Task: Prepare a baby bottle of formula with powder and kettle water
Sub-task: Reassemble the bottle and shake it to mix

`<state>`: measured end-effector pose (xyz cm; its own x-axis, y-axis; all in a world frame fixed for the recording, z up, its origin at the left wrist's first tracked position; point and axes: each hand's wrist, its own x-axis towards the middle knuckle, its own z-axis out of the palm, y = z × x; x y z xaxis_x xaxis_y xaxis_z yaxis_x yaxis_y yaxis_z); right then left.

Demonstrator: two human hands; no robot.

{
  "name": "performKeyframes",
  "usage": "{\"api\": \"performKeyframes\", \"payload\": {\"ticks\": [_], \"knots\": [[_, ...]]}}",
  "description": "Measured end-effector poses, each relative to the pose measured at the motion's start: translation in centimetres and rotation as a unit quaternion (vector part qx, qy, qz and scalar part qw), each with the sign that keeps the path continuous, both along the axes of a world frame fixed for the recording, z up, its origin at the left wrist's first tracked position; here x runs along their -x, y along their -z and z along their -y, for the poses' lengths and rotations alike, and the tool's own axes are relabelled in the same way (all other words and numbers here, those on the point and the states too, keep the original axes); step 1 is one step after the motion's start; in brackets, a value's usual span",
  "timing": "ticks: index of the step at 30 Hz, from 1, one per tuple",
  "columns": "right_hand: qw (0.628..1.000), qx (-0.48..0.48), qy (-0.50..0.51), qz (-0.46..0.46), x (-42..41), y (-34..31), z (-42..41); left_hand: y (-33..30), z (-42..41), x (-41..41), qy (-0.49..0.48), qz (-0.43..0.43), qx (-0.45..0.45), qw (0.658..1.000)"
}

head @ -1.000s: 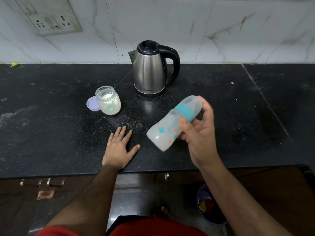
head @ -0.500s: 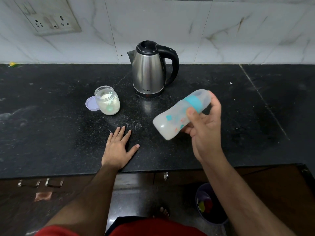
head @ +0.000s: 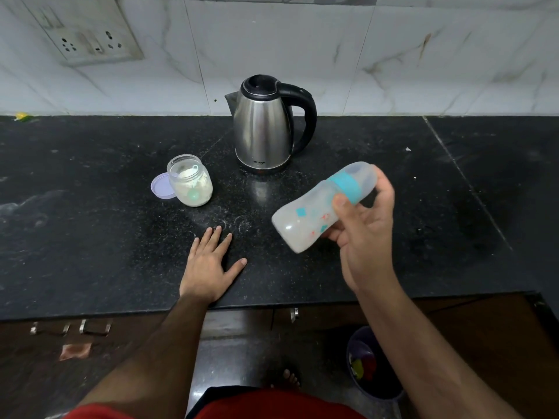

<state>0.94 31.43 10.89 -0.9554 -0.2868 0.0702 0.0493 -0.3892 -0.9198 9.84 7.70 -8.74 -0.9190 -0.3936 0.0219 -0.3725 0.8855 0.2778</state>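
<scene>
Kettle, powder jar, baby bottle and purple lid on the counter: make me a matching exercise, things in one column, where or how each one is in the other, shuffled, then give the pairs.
Things:
1. kettle
2. powder jar
3. baby bottle
4. purple lid

States:
A. lying flat on the counter, touching the jar's left side
B. tilted, held off the counter in the right hand
C. upright at the back, near the wall
D. open, white powder inside

Pairs: 1-C, 2-D, 3-B, 4-A
</scene>
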Motion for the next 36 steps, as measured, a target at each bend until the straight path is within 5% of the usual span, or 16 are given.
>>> {"api": "performKeyframes", "payload": {"ticks": [4, 11, 16, 23, 29, 36], "knots": [[0.997, -0.028, -0.068, -0.019, -1.9, 1.2, 0.5, -0.2, -0.1, 0.0, 0.004, 0.003, -0.008, 1.0], [1.0, 0.004, 0.009, 0.005, -0.4, 0.2, 0.2, 0.1, 0.0, 0.0, -0.001, 0.003, -0.001, 1.0], [0.996, -0.027, -0.079, -0.023, -2.2, 0.8, 0.6, -0.2, -0.1, 0.0, 0.005, 0.007, -0.008, 1.0], [1.0, 0.008, -0.003, 0.002, -0.5, -0.1, 0.4, 0.1, 0.0, 0.0, 0.0, 0.008, -0.003, 1.0], [0.995, -0.04, -0.089, -0.019, -2.3, 1.3, 0.7, -0.4, -0.1, -0.1, 0.005, 0.017, -0.006, 1.0], [1.0, -0.014, -0.004, 0.002, -0.6, 0.2, 0.3, 0.2, 0.1, 0.0, 0.002, 0.012, 0.001, 1.0]]}}
